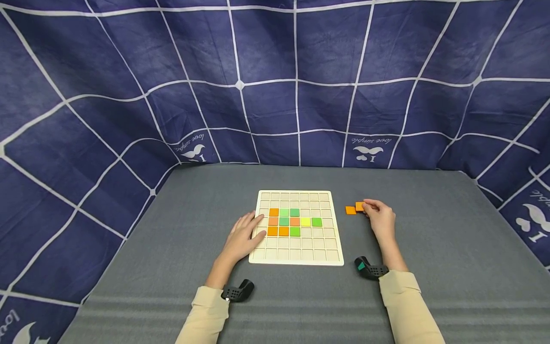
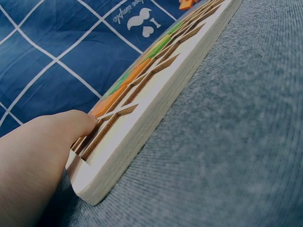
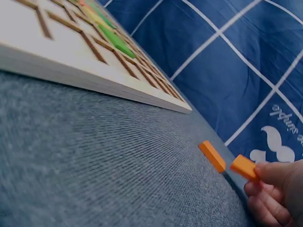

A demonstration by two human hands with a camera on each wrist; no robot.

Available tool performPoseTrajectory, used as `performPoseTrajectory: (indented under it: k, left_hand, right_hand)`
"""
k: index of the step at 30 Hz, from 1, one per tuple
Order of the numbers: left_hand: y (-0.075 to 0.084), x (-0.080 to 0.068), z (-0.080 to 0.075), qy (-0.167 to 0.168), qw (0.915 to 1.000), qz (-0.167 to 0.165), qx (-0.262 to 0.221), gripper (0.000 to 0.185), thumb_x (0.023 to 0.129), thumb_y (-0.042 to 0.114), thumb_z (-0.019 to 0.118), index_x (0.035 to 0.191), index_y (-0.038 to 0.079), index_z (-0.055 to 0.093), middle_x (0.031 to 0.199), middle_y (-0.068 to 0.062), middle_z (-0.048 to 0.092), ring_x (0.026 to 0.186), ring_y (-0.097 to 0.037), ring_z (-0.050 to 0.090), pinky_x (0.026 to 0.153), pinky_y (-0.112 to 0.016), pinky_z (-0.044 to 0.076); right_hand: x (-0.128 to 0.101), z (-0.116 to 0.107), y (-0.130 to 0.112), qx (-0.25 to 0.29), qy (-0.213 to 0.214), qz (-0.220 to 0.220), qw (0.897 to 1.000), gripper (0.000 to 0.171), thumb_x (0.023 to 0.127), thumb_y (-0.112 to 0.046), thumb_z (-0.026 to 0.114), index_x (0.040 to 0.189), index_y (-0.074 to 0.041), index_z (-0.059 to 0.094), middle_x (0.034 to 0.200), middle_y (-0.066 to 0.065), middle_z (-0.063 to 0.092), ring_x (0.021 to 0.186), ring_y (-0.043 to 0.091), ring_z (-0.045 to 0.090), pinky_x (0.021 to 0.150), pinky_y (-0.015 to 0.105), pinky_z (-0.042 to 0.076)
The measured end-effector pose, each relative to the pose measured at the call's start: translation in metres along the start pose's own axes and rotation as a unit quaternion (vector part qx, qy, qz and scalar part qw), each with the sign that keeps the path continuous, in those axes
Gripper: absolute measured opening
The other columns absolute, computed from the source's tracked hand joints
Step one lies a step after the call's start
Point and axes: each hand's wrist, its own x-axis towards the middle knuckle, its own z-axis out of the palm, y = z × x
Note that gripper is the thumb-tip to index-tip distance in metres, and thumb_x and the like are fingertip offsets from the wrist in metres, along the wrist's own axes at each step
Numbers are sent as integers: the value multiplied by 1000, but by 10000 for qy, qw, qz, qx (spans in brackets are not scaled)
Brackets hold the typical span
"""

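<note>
A pale wooden grid board (image 1: 296,253) lies on the grey table, with several coloured square tiles set in its cells. My left hand (image 1: 241,237) rests on the board's left edge, fingers extended; in the left wrist view the thumb (image 2: 75,124) touches the top near a corner. To the right of the board, my right hand (image 1: 381,219) pinches an orange square tile (image 3: 244,167) between thumb and fingers. Another orange tile (image 1: 350,210) lies on the table just left of it.
A dark blue cloth (image 1: 326,110) with white grid lines hangs behind and at the sides of the grey table (image 1: 296,306). Each wrist wears a black band, the left one (image 1: 238,291) and the right one (image 1: 370,270). Grey tabletop surrounds the board.
</note>
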Motion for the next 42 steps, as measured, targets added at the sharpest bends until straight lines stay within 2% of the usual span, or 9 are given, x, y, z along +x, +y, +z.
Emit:
performPoseTrajectory:
  k: [3, 8, 11, 15, 18, 22, 30, 37, 42]
  left_hand:
    - [0, 0, 0, -4, 10000, 19, 13, 54, 88, 43, 49, 136, 20, 41, 147, -9, 31, 138, -27, 23, 115, -46, 13]
    - [0, 0, -1, 2, 10000, 32, 31, 54, 88, 43, 49, 136, 20, 41, 147, -9, 31, 138, -28, 23, 115, -46, 14]
    - [0, 0, 0, -10, 10000, 14, 32, 54, 88, 43, 49, 137, 20, 41, 147, -9, 31, 138, -28, 23, 115, -46, 14]
    - [1, 0, 0, -21, 10000, 13, 44, 55, 88, 43, 49, 137, 20, 40, 147, -8, 31, 138, -27, 23, 115, -46, 14]
    - [1, 0, 0, 1, 10000, 30, 37, 55, 88, 43, 49, 137, 20, 41, 147, -8, 31, 138, -28, 23, 115, -46, 14]
    - [0, 1, 1, 10, 10000, 54, 46, 54, 88, 42, 49, 137, 20, 41, 147, -8, 32, 138, -27, 23, 115, -46, 15]
    - [0, 1, 1, 14, 10000, 34, 50, 54, 88, 42, 49, 137, 20, 41, 147, -8, 32, 138, -28, 23, 114, -46, 15]
    - [1, 0, 1, 12, 10000, -31, 71, 54, 88, 42, 49, 136, 19, 41, 147, -9, 32, 138, -27, 23, 115, -46, 14]
    - [1, 0, 1, -3, 10000, -80, 49, 54, 88, 43, 49, 137, 20, 41, 147, -8, 31, 138, -27, 23, 115, -46, 14]
  right_hand:
    - [0, -2, 3, -275, -8, 29, 9996, 27, 89, -22, 56, 109, -8, 66, 99, 16, 68, 63, -4, 51, 51, 8, 40]
    - [0, 0, 6, -524, 131, -86, 9985, 25, 90, -20, 55, 108, -7, 66, 100, 17, 68, 74, 19, 60, 50, 11, 39]
    - [-1, 2, 7, -605, 190, -94, 9979, 25, 90, -19, 54, 108, -6, 66, 102, 17, 66, 81, 25, 60, 51, 10, 37]
    - [0, 3, 8, -769, 227, -133, 9967, 25, 90, -19, 54, 108, -5, 66, 103, 18, 62, 85, 28, 58, 58, 17, 40]
    - [-1, 2, 9, -817, 218, -234, 9961, 24, 90, -17, 54, 106, -3, 66, 103, 20, 61, 89, 31, 57, 65, 30, 47]
    - [-2, 0, 8, -839, 195, -413, 9954, 23, 90, -13, 53, 104, -1, 67, 104, 22, 60, 93, 35, 56, 75, 44, 46]
    - [-5, 3, 8, -944, 170, -451, 9944, 25, 91, -15, 51, 106, 0, 65, 97, 21, 58, 84, 32, 53, 69, 38, 42]
    - [-7, 8, 5, -802, 151, -368, 9960, 30, 90, -17, 52, 112, 1, 60, 98, 19, 54, 88, 31, 50, 75, 41, 42]
    - [-10, 7, 3, -706, 29, -320, 9970, 32, 90, -16, 50, 116, 2, 56, 106, 20, 49, 92, 31, 48, 80, 43, 42]
